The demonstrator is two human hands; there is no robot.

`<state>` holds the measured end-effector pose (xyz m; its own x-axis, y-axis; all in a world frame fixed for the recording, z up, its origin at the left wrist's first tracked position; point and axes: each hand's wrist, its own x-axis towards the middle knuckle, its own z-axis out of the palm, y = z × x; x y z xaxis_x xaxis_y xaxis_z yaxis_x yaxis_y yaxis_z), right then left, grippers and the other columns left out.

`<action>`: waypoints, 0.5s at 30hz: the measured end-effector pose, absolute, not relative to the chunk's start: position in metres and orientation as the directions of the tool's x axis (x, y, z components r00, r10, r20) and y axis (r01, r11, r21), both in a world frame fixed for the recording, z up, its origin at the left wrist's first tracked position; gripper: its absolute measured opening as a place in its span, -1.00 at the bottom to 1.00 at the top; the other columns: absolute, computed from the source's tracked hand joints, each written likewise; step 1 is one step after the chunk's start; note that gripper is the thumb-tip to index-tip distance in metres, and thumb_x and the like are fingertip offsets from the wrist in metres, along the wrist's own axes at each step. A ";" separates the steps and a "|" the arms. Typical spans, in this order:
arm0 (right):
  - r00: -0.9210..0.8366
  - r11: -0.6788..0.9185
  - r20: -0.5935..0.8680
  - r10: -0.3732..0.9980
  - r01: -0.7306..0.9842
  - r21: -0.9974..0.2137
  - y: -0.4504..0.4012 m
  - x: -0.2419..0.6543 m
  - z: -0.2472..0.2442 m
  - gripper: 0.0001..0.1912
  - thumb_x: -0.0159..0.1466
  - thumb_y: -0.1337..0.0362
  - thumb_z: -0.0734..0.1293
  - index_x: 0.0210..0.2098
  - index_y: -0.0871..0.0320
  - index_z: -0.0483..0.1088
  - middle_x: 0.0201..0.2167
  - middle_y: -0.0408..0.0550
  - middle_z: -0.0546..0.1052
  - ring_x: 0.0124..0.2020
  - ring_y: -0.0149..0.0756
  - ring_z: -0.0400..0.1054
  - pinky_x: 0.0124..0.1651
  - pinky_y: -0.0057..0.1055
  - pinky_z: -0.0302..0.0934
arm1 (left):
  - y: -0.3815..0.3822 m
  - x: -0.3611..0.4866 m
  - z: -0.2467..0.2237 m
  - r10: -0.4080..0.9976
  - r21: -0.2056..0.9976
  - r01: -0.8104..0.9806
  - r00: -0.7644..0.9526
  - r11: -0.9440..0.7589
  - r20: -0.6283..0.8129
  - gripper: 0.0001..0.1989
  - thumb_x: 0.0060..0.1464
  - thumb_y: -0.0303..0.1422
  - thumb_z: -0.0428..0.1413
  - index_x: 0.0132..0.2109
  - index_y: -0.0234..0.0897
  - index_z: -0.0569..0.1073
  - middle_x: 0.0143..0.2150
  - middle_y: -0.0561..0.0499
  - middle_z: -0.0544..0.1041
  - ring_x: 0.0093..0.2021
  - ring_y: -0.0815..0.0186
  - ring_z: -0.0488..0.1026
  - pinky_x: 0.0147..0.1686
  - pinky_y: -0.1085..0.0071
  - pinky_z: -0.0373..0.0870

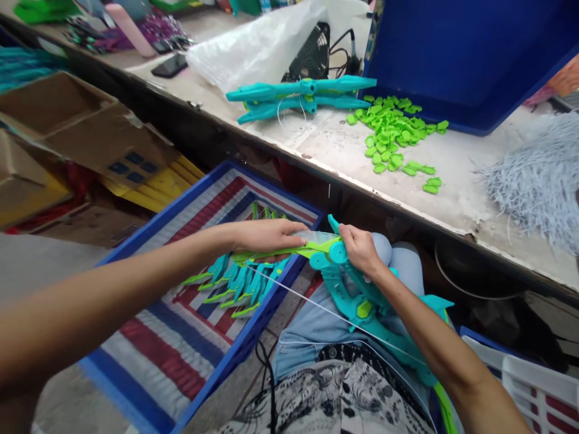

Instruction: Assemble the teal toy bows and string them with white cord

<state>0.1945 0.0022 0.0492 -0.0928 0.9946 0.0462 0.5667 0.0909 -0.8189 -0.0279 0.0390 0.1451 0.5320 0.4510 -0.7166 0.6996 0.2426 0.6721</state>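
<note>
A teal and green plastic toy bow (362,307) with a white string lies across my lap. My right hand (359,248) is closed round its teal part near the upper end. Over the crate's edge, my left hand (269,235) grips the bow's bright green end, its fingers partly hidden. A strip of clear film (319,237) shows between the two hands. The string (312,301) runs slanting from below my left hand towards my right forearm. Under my left hand, several similar teal and green pieces (242,286) lie in the crate.
A blue-rimmed crate (136,395) with a striped lining stands at my left. On the workbench (316,144) are teal bows (307,90), small green pieces (389,132), a blue bin (452,66), a fan (314,51) and a phone (169,65). Cardboard boxes (81,120) stand far left.
</note>
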 end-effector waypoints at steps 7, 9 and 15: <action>-0.088 0.044 -0.013 0.996 0.616 -0.786 0.025 0.205 0.047 -0.37 0.26 -0.23 -0.06 -0.68 0.11 0.04 -0.68 -0.17 0.15 -0.56 -0.42 0.08 -0.47 -0.44 -0.12 | 0.046 -0.024 0.133 0.525 0.730 0.345 0.523 0.590 -0.671 -0.64 -0.11 -0.43 0.24 -0.08 -0.27 0.51 -0.59 0.07 0.38 -0.71 0.41 0.26 -0.76 0.52 0.08; -0.083 0.029 -0.029 0.996 0.622 -0.782 0.031 0.207 0.044 -0.36 0.24 -0.27 -0.08 -0.68 0.10 0.02 -0.68 -0.17 0.15 -0.56 -0.41 0.06 -0.47 -0.44 -0.12 | 0.051 -0.024 0.128 0.513 0.719 0.277 0.543 0.638 -0.665 -0.61 -0.13 -0.47 0.24 -0.06 -0.27 0.51 -0.57 0.05 0.41 -0.67 0.37 0.32 -0.73 0.51 0.16; -0.036 -0.007 -0.035 0.999 0.591 -0.806 0.043 0.218 0.037 -0.33 0.22 -0.28 -0.03 -0.64 0.14 0.23 -0.66 -0.14 0.27 -0.52 -0.36 0.17 -0.45 -0.46 -0.02 | 0.069 -0.023 0.128 0.503 0.699 0.228 0.551 0.677 -0.666 -0.53 -0.13 -0.45 0.26 0.02 -0.29 0.48 -0.42 -0.09 0.55 -0.52 0.25 0.46 -0.60 0.46 0.31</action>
